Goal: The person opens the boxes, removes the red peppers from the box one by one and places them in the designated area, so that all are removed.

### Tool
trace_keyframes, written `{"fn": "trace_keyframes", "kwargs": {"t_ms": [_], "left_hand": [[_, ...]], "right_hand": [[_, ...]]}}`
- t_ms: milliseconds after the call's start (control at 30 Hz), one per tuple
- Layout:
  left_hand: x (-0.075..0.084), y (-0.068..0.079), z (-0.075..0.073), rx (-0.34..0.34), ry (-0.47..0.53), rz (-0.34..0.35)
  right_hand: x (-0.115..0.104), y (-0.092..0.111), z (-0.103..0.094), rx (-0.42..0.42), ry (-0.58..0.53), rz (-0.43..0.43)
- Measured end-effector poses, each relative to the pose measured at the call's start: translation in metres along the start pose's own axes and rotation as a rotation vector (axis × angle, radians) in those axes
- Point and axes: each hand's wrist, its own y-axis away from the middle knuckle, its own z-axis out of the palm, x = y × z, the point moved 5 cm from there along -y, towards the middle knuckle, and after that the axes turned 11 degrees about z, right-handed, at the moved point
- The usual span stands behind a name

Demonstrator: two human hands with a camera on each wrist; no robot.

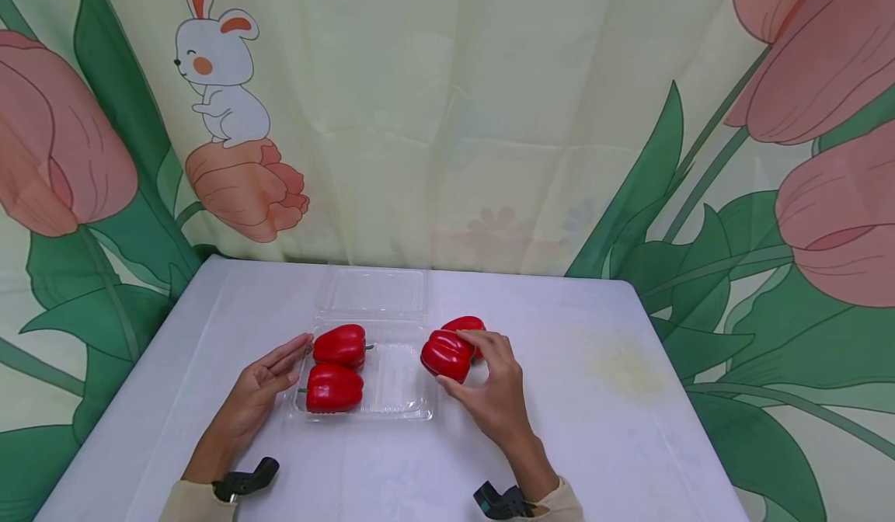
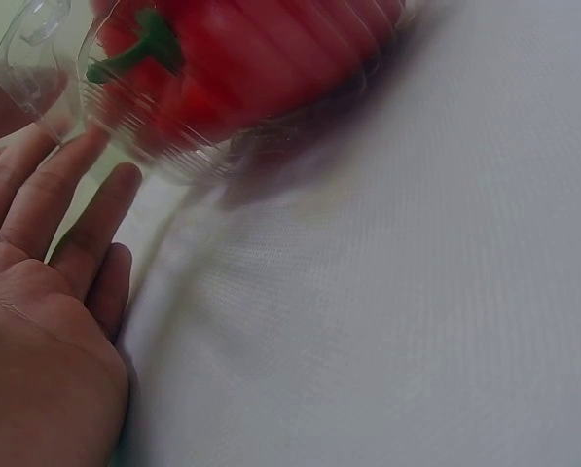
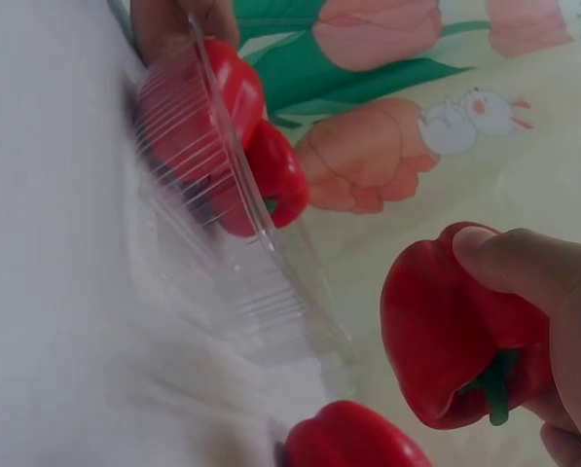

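My right hand (image 1: 498,394) grips a red bell pepper (image 1: 446,355) between thumb and fingers, just off the right rim of a clear plastic clamshell box (image 1: 398,382). In the right wrist view the held pepper (image 3: 455,331) shows its green stem, raised above the table. Two more red bell peppers, an upper one (image 1: 339,346) and a lower one (image 1: 334,388), lie in the left half of the box. At the box's left side is my left hand (image 1: 255,398), fingers extended, fingertips right at the wall. The left wrist view shows these straight fingers (image 2: 95,229) beside the box.
Another red bell pepper (image 1: 464,323) rests on the table right of the box, partly hidden behind the held one. The box's clear lid (image 1: 374,293) lies folded back toward the curtain (image 1: 447,157). A white cloth covers the table (image 1: 573,398).
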Motion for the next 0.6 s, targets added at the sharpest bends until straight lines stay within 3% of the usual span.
{"fn": "trace_keyframes", "kwargs": {"t_ms": [267, 600], "left_hand": [[0.0, -0.001, 0.0, 0.0, 0.004, -0.01], [-0.002, -0.001, -0.001, 0.006, -0.004, -0.011]], "right_hand": [[0.014, 0.012, -0.008, 0.025, 0.045, 0.017], [0.032, 0.029, -0.008, -0.015, 0.052, 0.127]]}}
